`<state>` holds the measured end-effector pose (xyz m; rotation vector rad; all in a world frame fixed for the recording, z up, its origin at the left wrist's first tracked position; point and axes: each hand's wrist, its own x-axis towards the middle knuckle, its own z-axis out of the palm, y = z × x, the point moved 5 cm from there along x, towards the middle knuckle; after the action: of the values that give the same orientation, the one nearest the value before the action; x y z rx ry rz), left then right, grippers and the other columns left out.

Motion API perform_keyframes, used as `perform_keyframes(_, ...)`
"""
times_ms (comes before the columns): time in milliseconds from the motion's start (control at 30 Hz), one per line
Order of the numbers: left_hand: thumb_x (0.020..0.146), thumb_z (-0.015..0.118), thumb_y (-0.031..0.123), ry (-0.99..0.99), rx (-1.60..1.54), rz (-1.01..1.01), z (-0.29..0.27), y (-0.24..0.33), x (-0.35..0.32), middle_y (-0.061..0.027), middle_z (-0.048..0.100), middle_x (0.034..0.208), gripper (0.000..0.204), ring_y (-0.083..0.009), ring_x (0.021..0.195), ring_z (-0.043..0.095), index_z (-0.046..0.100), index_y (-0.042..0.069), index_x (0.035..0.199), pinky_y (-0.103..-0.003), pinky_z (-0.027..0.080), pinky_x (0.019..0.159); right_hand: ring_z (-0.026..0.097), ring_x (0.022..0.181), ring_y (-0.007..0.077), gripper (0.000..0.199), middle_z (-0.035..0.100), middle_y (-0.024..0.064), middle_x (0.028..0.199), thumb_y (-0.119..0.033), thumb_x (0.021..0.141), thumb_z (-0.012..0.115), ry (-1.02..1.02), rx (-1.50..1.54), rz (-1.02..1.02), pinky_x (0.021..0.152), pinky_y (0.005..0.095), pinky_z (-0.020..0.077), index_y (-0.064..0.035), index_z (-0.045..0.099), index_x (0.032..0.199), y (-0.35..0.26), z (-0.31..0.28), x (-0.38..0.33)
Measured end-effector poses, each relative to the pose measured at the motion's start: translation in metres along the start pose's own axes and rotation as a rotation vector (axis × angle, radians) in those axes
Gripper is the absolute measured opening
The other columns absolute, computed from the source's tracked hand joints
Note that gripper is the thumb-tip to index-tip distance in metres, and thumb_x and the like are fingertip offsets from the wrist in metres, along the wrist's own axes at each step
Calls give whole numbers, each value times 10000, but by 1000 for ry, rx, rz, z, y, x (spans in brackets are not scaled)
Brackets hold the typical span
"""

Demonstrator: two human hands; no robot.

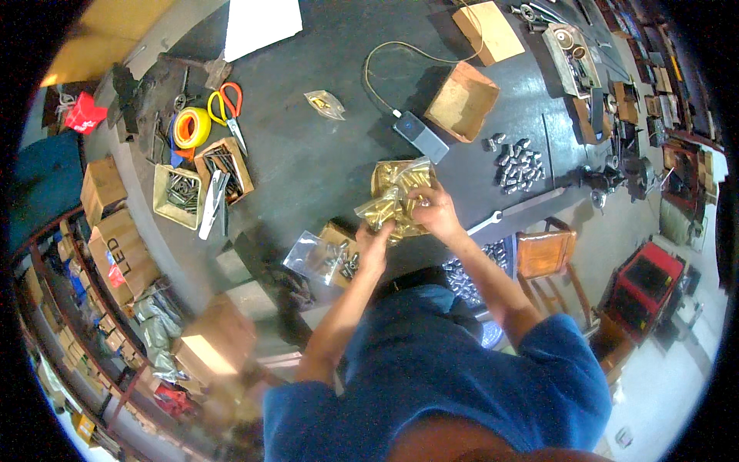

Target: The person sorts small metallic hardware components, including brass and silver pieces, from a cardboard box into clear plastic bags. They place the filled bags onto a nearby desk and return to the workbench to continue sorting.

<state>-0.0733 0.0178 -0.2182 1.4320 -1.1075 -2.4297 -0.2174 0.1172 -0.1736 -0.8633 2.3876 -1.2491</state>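
A clear plastic bag with small brass-coloured parts lies over a shallow box full of similar brass parts at the table's near edge. My left hand is closed on the bag's near side, thumb uppermost. To its right, my right hand has its fingers bunched together over the brass parts, against the box's right side. What sits between those fingertips is too small to make out. Just left of my left hand, another clear bag lies beside a small carton holding silvery metal pieces.
Beyond the box are a grey power bank with a cable and an open cardboard box. Rightward lie a pile of metal fittings and a wrench. Orange-handled scissors, yellow tape and a screw tray are left.
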Motion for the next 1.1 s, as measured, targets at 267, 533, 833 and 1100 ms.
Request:
perform_keyframes(267,752,674,68,12,83,106,14,5,-1,-103,592,1057,425,-194,960,571,492,-34,1122,-313,449,841,480,1160,258,587,510,179,1231,-51,645,659,137,603,512,906,349,430,2,507,1209,52,-14,-39)
perform_keyframes(533,694,725,169,-144,793,325,27,35,5,-166,632,1016,465,-268,948,617,529,-20,1071,-351,475,825,572,886,145,630,580,59,1086,-89,754,558,-97,720,970,680,308,480,-81,374,1356,67,13,-39)
perform_keyframes(833,744,676,163,-123,965,324,15,30,-7,-233,576,1029,492,-368,984,563,448,-48,1125,-411,449,845,577,925,233,650,560,77,1105,-124,757,544,-94,883,982,668,462,523,-126,340,1375,46,17,-34)
perform_keyframes(1100,732,628,79,132,1101,508,-29,64,5,-238,584,974,416,-391,878,579,486,-22,1110,-423,472,764,597,906,210,651,562,76,1134,-44,744,524,-124,1017,911,602,399,553,-90,347,1368,16,60,-4)
